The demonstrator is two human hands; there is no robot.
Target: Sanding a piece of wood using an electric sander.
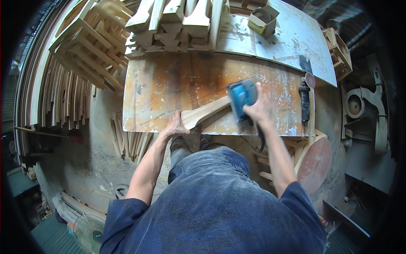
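A pale wooden furniture leg point(207, 112), wide at its near end and slimmer toward the right, lies aslant on the paint-spotted workbench point(156, 84). My left hand point(175, 124) grips its wide end close to the bench's front edge. With my right hand point(260, 106) I hold a blue power sander point(242, 98), my fingers closed around its body. The sander sits at the leg's far right end and covers it, so I cannot see that end. Motion blurs the sander's lower part.
A black handheld grinder point(304, 101) with a pinkish disc lies at the bench's right. Shaped wooden legs point(196, 21) are stacked at the back, near an open small box point(263, 21). Wooden frames point(91, 42) stand left; a large round disc point(314, 164) is below right.
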